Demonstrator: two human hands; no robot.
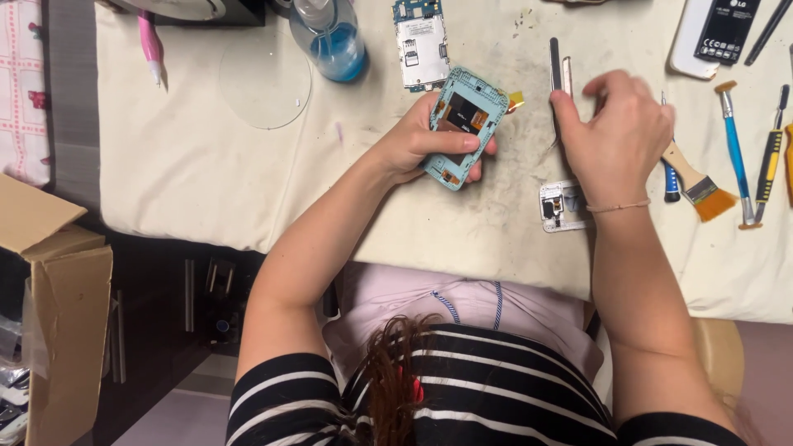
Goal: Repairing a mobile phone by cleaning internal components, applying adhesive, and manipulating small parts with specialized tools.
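Note:
My left hand (421, 142) grips a teal phone frame (467, 116) with dark parts and an orange flex tab at its upper right corner, held just above the white work cloth (190, 165). My right hand (615, 132) is over the cloth to the right, its fingers curled at a pair of metal tweezers (560, 70) that lie pointing away from me. Whether the fingers grip the tweezers is not clear. A small white phone part (557, 206) lies below my right wrist.
A circuit board (421, 41) and a bottle of blue liquid (330, 37) sit at the far edge. A brush (698, 183), screwdrivers (735, 149) and a battery (727, 29) lie at the right. A clear disc (264, 78) and pink pen (150, 41) are left. A cardboard box (49, 289) stands beside the table.

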